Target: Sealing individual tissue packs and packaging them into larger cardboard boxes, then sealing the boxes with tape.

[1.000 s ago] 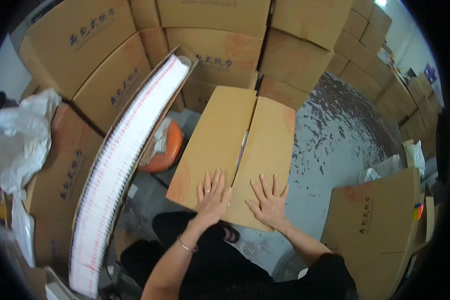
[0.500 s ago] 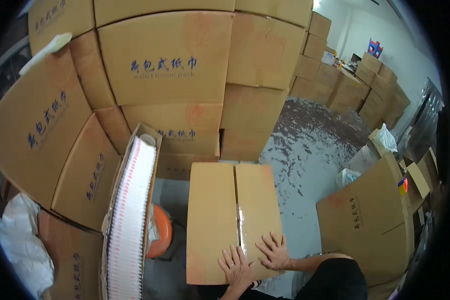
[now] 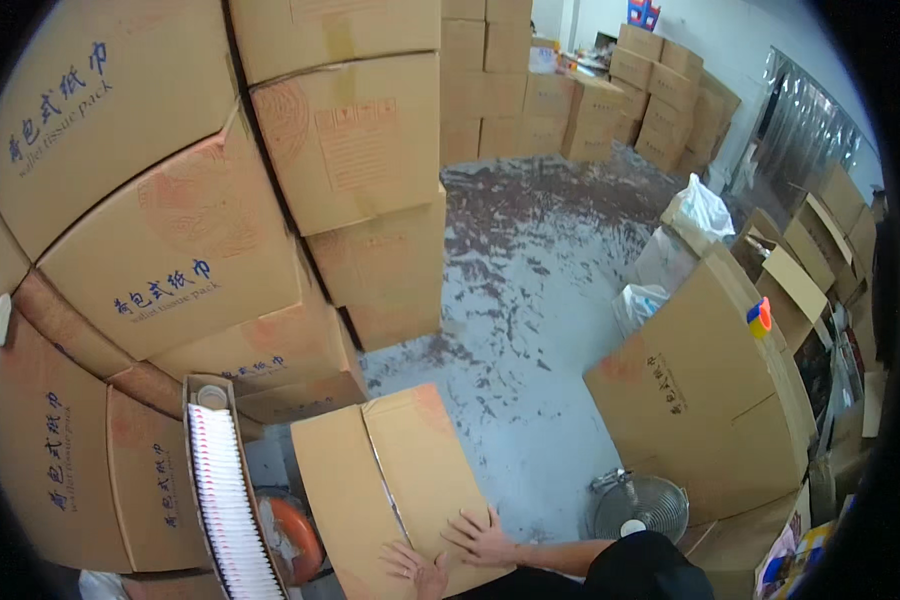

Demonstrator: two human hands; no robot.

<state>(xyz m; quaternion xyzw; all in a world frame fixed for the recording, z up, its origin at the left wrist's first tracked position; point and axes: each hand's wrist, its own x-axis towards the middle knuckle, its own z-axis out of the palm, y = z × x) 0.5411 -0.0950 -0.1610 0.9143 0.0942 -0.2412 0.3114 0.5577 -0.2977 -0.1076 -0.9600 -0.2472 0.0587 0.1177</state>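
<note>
In the head view, a closed brown cardboard carton (image 3: 395, 490) sits low in the middle, its two flat top flaps meeting along a straight centre seam. The left hand (image 3: 415, 568) lies flat on the near end of the left flap, fingers spread, clamped on nothing. The right hand (image 3: 482, 538) rests palm down just across the seam on the right flap, fingers likewise splayed and open.

Just left of the carton stands a long narrow open box (image 3: 225, 490) packed with a tight row of thin white packets, ribbed in texture. An orange rounded stool (image 3: 292, 538) shows between the two. A wall of stacked cartons (image 3: 200, 200) fills the left side, matt and creased at the corners. To the right stands a large single carton (image 3: 710, 390), with a small round wire-guard fan (image 3: 638, 505) at its foot. The speckled grey floor (image 3: 530, 290) runs open from the carton toward the far stacks.

Against the frame half a second before, the view has swung rightward, opening more floor, and the hands sit lower on the flaps.
</note>
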